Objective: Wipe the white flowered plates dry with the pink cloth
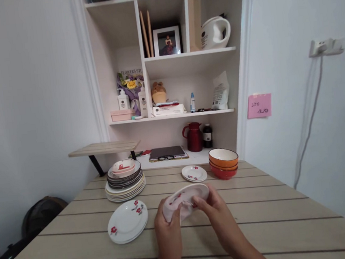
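A small white plate with red flowers (193,191) is held tilted above the table in front of me. My left hand (168,219) grips its left edge, thumb on the upper face. At its right edge, my right hand (212,205) has the thumb pressed on the face and fingers behind the rim. Something pale, like a cloth or wipe (185,213), shows between the thumbs and below the plate; its exact kind is unclear. Flowered larger plates (128,221) lie stacked to the left of my left hand. Beyond my hands rest similar small plates (194,173).
On the wooden table (88,243), a tall stack of plates (125,185) topped with small dishes stands at the back left. Stacked orange and red bowls (224,164) stand at the back right. Behind are a laptop (167,152), a red jug (194,137) and shelves.
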